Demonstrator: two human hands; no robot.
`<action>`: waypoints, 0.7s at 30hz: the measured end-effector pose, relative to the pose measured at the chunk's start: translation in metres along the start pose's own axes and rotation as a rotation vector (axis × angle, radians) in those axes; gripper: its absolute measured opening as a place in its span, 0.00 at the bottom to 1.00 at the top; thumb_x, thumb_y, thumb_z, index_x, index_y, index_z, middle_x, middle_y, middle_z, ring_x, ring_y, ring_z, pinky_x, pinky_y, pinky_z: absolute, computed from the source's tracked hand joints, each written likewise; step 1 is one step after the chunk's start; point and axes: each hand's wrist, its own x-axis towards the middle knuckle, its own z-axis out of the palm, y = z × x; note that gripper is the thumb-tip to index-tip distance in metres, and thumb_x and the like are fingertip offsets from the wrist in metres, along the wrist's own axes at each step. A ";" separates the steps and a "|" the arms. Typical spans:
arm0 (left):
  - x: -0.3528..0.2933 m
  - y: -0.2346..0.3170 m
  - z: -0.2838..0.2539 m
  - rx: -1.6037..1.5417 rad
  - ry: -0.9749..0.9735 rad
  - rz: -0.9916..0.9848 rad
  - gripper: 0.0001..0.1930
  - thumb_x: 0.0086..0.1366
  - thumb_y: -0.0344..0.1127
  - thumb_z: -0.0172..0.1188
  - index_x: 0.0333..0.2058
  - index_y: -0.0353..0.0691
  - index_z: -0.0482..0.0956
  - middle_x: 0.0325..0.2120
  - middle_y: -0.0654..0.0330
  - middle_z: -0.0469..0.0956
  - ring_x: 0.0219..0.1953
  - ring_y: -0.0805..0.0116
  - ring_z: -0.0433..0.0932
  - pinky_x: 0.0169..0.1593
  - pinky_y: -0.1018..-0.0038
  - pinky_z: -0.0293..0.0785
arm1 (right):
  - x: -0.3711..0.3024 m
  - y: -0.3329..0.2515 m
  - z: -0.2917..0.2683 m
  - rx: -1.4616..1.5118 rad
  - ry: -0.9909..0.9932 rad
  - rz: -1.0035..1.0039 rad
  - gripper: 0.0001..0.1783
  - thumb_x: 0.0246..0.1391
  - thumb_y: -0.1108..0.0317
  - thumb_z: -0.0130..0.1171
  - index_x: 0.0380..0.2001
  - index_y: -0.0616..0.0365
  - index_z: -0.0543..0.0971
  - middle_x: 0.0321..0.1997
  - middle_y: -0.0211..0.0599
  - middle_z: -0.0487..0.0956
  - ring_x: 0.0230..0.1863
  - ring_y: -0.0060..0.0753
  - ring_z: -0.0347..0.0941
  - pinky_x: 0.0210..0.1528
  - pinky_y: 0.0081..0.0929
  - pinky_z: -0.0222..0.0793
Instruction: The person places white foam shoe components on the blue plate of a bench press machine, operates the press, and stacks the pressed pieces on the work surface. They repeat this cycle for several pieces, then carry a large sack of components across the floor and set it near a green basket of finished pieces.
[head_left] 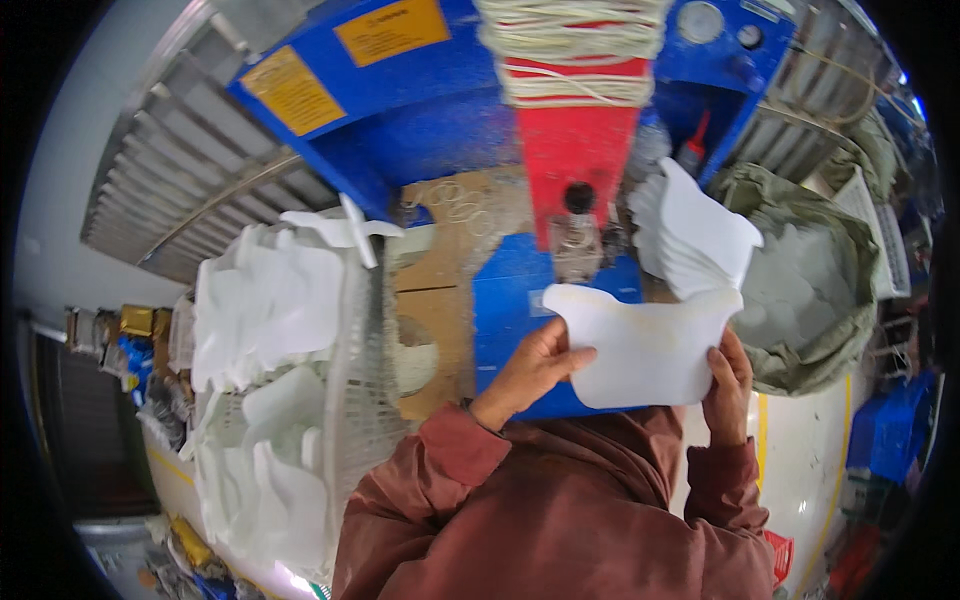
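A curved white plastic panel (645, 350), wide with two pointed upper corners, is held level between my hands. My left hand (540, 366) grips its left edge, thumb on top. At the right edge my right hand (729, 380) has its thumb against the panel and its fingers behind. Beyond the panel stands a blue machine with a red arm (575, 150) wrapped in pale cord. A clear block (577, 252) sits at the arm's lower end, over the blue work plate (505, 315). A stack of similar white panels (697, 225) leans just right of the arm.
On the left, a white basket (365, 360) holds many more white panels (268, 305). Brown cardboard (432, 300) with loose pale rings (460, 203) covers the plate's left side. A green-grey sack (855, 330) with white pieces stands right. A red-tipped bottle (693, 150) is behind the stack.
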 end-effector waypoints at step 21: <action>0.001 0.020 -0.282 1.300 1.044 0.227 0.23 0.63 0.31 0.67 0.56 0.30 0.80 0.53 0.41 0.80 0.56 0.42 0.79 0.58 0.55 0.77 | -0.006 0.052 0.013 -0.935 -0.191 -0.207 0.17 0.64 0.76 0.60 0.54 0.67 0.81 0.39 0.47 0.84 0.37 0.41 0.83 0.39 0.34 0.79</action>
